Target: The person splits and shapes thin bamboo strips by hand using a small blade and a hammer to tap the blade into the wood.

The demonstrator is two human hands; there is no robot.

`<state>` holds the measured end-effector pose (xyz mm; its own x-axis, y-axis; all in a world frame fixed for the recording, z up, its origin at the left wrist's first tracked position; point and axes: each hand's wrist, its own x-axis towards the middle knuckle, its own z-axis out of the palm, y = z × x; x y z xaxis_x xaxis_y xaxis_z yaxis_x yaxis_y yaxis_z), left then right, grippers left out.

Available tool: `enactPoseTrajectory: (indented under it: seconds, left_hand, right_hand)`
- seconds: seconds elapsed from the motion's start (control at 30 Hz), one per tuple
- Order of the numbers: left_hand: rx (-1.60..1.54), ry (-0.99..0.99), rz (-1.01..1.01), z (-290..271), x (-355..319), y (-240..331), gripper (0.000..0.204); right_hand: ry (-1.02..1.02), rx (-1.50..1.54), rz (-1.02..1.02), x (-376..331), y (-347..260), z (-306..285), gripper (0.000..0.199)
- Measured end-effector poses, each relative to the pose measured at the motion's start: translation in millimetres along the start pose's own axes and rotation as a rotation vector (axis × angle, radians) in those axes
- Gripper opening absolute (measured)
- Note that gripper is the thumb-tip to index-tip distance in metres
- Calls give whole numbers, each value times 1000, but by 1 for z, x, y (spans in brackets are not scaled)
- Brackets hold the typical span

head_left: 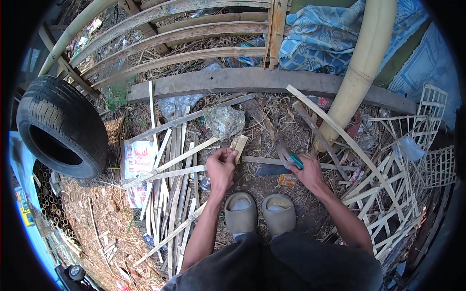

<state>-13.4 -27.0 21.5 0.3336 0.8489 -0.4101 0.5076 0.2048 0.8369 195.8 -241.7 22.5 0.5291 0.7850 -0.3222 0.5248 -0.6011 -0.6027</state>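
Left hand [221, 166] pinches a short bamboo piece [239, 145] upright on the ground, right hand [307, 170] closed round a teal-handled blade [276, 167] just beside it (advisable: fingers kept clear of the edge).

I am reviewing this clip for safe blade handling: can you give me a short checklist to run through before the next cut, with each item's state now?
1. Left hand grips the short bamboo piece: ok, fingers closed around its lower end.
2. Right hand holds the knife by its green handle: ok.
3. Blade clear of the left hand: ok, a gap shows between them.
4. Blade clear of the feet: cannot tell, it lies close in front of the sandals.
5. Bamboo piece upright and steady: cannot tell, its base is hidden by the hand.
6. Ground free of clutter: not ok, split bamboo strips and straw lie all around.
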Motion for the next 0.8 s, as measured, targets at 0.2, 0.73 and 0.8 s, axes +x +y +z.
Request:
enactPoseTrajectory:
  seconds: [0.2,0.73,0.8]
  left_hand:
    - [-89,-35,-5,-26,-7,38,16]
    - [-186,-38,-55,-33,-24,43,14]
    - [-206,9,-36,-40,-25,51,13]
  right_hand:
    - [170,39,-436,14,-4,-7,23]
    - [-130,-37,30,22,-35,-104,33]
    - [-162,123,-30,13,-35,-81,33]
